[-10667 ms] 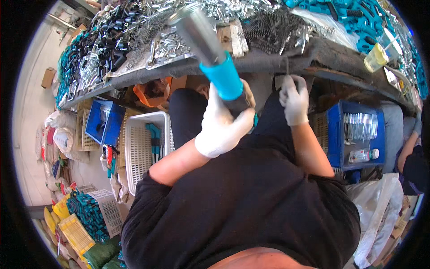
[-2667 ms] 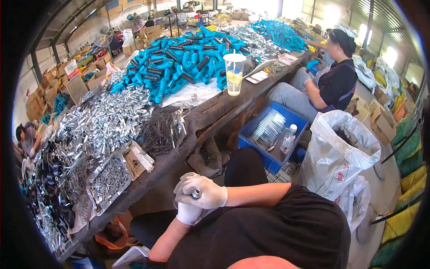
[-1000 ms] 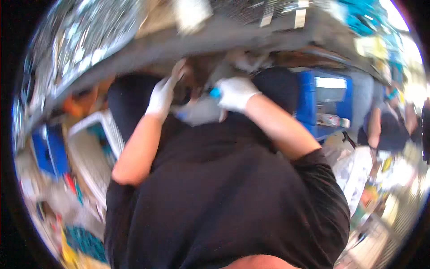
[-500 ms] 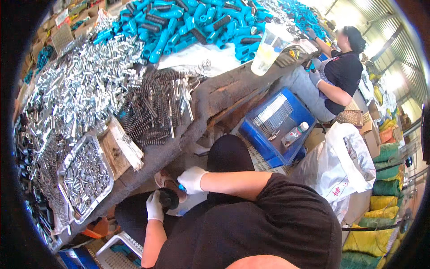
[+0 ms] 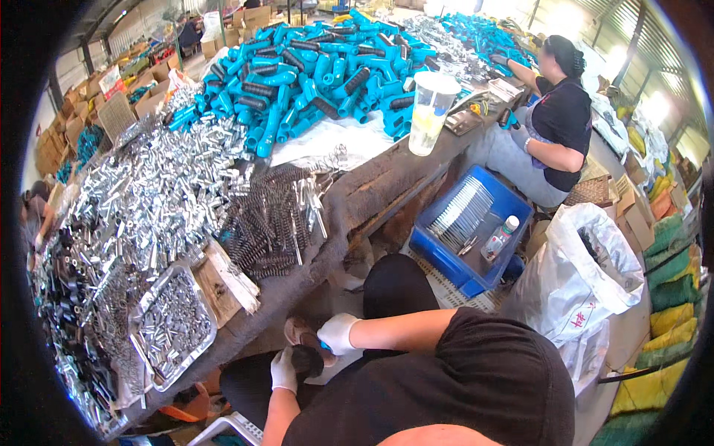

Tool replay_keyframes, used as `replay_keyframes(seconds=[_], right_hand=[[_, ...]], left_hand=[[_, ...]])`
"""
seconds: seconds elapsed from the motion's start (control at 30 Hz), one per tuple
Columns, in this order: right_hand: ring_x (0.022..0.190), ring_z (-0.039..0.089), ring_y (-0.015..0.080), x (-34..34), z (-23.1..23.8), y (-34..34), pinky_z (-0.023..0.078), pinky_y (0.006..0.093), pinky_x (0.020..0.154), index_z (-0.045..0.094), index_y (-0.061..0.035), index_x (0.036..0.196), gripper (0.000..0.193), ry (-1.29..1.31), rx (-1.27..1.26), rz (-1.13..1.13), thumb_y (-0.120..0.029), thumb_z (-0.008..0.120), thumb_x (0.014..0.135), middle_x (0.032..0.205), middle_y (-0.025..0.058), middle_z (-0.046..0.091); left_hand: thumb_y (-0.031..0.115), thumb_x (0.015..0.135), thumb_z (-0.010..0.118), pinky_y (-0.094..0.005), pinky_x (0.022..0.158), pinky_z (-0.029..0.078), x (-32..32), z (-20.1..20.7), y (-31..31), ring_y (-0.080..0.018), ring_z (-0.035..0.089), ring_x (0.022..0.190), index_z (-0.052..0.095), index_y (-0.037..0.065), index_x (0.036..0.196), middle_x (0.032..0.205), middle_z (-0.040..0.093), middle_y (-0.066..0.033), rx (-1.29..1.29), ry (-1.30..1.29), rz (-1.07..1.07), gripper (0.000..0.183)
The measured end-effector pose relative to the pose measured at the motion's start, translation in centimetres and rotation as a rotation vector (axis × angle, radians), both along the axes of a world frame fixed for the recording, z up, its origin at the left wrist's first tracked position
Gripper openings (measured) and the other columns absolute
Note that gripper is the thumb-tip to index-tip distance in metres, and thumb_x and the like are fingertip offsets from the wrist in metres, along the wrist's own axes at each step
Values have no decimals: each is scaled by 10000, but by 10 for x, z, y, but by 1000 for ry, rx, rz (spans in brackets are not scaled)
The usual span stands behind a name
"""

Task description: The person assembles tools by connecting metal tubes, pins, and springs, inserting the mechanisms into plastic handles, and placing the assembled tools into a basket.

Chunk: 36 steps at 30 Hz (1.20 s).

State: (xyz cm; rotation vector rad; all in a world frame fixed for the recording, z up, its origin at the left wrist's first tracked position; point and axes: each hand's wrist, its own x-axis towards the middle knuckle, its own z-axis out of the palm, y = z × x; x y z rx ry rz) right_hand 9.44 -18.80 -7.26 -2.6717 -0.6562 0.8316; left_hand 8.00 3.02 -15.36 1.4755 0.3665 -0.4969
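My right hand (image 5: 339, 334), in a white glove, is closed in front of my lap. A bit of a teal piece (image 5: 325, 345) shows at its fingertips, and the rest of it is hidden inside the hand. My left hand (image 5: 282, 370), also gloved in white, rests against my dark-clad knee with its fingers curled. What it grips, if anything, cannot be made out against the dark cloth. Both hands are below the bench edge, a little apart. On the bench lies a heap of teal handles with black grips (image 5: 320, 70), above loose silver metal parts (image 5: 160, 193) and dark coil springs (image 5: 269, 223).
A metal tray (image 5: 210, 336) of small pins sits at the bench's near edge by a wood block (image 5: 227, 276). A clear plastic cup (image 5: 430, 111) stands on the far edge. A blue crate (image 5: 465, 286) holds rods and a bottle. Right of me are a white sack (image 5: 558, 297) and a co-worker (image 5: 558, 111).
The view has tilted up and turned, so the bench and crate sit lower and further right. My hands stay close together; the right still holds the teal piece.
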Motion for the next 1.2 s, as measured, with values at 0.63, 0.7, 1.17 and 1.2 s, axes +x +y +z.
replay_keyframes(seconds=[0.63,0.7,1.17,1.2], right_hand=[[837,679,346,2,-2,15,525,449,721,720,-40,867,205,-24,-22,114,-195,639,758,885,167,702],[990,665,305,9,26,34,536,408,812,702,-13,1060,368,67,-146,286,-154,674,721,1135,161,667],[1240,451,233,41,-171,133,369,373,1011,595,-166,1199,453,242,-544,116,-349,606,785,1302,44,527],[1248,442,238,43,-166,132,366,382,1016,587,-160,1207,459,221,-620,56,-339,608,785,1311,51,515]], left_hand=[[264,935,537,-312,724,495,0,5,-6,-175,619,777,627,-45,1002,897,653,-100,92,48,-59,329],[288,944,519,-315,748,481,-5,8,-6,-180,607,796,619,-53,1022,907,651,-107,171,-86,-88,364],[471,599,831,-478,1086,329,29,70,-49,-411,331,1330,432,37,1333,1404,384,-206,556,-742,-915,941],[461,610,813,-470,1072,338,34,69,-46,-405,374,1286,456,66,1310,1352,431,-186,534,-750,-925,880]])
